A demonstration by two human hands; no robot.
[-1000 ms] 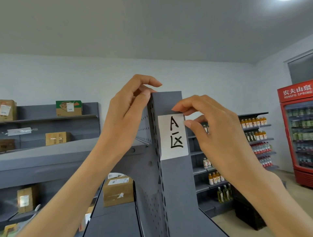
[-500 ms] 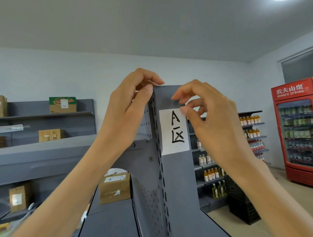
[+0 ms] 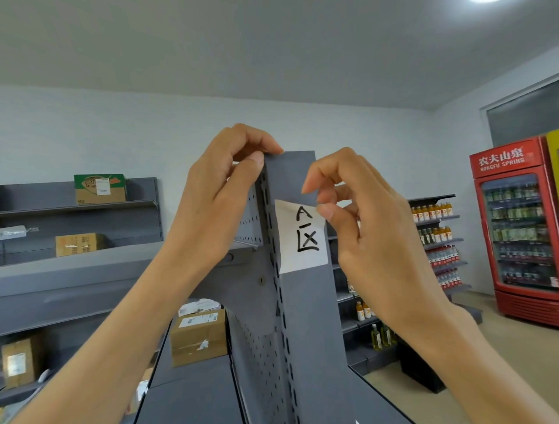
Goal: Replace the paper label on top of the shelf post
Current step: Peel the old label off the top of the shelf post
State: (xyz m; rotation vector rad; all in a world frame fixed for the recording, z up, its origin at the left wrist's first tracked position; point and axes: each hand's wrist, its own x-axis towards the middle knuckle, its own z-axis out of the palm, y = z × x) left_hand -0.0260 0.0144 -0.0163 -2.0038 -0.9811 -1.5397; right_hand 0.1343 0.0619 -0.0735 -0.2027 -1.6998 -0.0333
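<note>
A red drinks fridge (image 3: 519, 230) stood at three o'clock, with bottles (image 3: 435, 233) ranked on grey shelves beside it. Cardboard boxes (image 3: 80, 244) sat on wall shelves at nine o'clock, and another cardboard box (image 3: 199, 336) lay at six.

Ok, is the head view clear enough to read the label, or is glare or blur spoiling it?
Head view: the label reads sharp, its black marks clear, no glare; wide-angle bending curves the shelf post; a ceiling light glares at the top edge.

Light: even, soft, from a ceiling lamp (image 3: 484, 1) at top right.
Shadows: faint.
Edges: wide-angle bending.
Focus: slightly soft throughout.
</note>
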